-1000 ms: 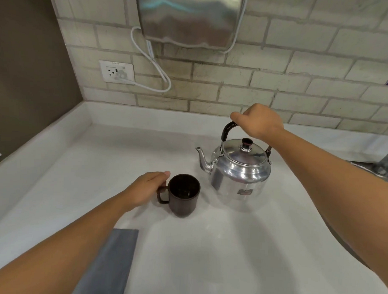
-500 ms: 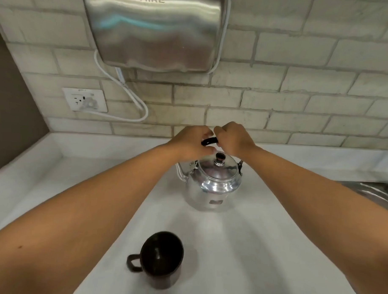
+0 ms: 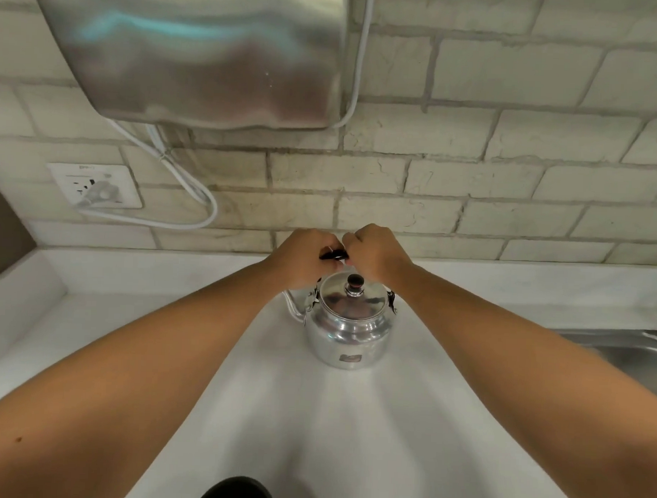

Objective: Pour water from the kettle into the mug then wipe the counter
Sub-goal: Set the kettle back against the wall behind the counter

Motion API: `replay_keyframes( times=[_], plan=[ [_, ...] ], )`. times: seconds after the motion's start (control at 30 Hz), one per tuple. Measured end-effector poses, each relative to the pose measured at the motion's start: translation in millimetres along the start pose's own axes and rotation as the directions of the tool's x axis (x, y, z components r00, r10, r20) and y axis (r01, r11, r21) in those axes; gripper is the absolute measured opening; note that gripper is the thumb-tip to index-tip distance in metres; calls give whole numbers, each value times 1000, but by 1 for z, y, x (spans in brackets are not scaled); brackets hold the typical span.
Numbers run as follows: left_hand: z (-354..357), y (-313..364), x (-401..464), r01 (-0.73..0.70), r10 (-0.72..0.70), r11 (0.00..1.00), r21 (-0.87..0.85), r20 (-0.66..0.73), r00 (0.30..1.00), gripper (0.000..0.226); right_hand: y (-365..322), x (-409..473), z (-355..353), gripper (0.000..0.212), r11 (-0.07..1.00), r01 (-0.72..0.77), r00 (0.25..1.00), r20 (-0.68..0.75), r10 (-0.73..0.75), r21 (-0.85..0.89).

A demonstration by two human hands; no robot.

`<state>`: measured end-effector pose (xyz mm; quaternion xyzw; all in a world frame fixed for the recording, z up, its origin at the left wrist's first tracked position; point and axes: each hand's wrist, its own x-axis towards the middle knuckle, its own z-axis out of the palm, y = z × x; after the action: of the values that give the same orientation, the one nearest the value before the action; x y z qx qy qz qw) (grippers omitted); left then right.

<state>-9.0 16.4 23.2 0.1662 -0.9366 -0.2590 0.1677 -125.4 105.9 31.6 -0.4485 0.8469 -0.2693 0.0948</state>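
Note:
A shiny metal kettle (image 3: 348,331) with a black lid knob stands upright on the white counter (image 3: 313,427), its spout pointing left. Both hands are closed on its black handle above the lid: my left hand (image 3: 304,259) on the left part, my right hand (image 3: 377,254) on the right part. A short piece of the handle shows between them. The dark mug (image 3: 236,493) sits at the bottom edge of the view, only its rim visible. No cloth is in view.
A steel hand dryer (image 3: 192,54) hangs on the brick wall above the kettle, its white cable running to a socket (image 3: 94,186) at the left. A metal sink (image 3: 621,352) lies at the right. A raised counter ledge runs along the left side.
My left hand left the mug's handle and joined my right hand on the kettle handle. The view tilted up and forward, so the mug slid to the bottom edge and the grey cloth left the frame.

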Motion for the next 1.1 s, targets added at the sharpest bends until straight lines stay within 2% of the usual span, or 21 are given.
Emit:
replay_keyframes(
  times=[0.13,0.2,0.27,0.3,0.37,0.43,0.53,0.63,0.83,1.0,1.1],
  plan=[
    [0,-9,5,44,-43,999,6,-20,999,17,1,-4,-1,35,991,136,991,-8,-136,7],
    [-2,-12,7,60,-60,998,6,-15,998,18,6,-15,0,16,966,259,951,-182,-251,21],
    [-4,-13,6,86,-86,996,-12,5,996,19,10,-34,4,19,915,387,835,-378,-401,-116],
    [-6,-13,6,97,-97,995,-24,19,995,21,11,-46,7,19,884,439,794,-390,-465,-162],
    [-9,-12,6,109,-107,992,-66,37,994,28,15,-66,19,20,832,486,795,-260,-548,-268],
    [-12,-12,6,118,-114,982,-150,37,993,26,20,-77,33,21,824,444,850,-127,-512,-352],
    [-10,-12,9,124,-126,977,-173,-2,992,20,27,-81,45,26,866,395,886,-122,-447,-306],
    [-2,-13,16,148,-156,982,-119,-61,986,27,29,-83,47,28,887,386,893,-139,-428,-255],
    [10,-10,39,288,-286,954,83,-34,958,31,29,-82,54,38,880,349,903,-138,-408,-321],
    [19,-16,45,336,-326,931,139,-92,941,22,29,-83,56,41,895,328,908,-160,-387,-304],
    [23,-17,44,315,-310,905,285,-64,949,17,27,-83,56,38,901,318,914,-156,-374,-295]
  ],
)
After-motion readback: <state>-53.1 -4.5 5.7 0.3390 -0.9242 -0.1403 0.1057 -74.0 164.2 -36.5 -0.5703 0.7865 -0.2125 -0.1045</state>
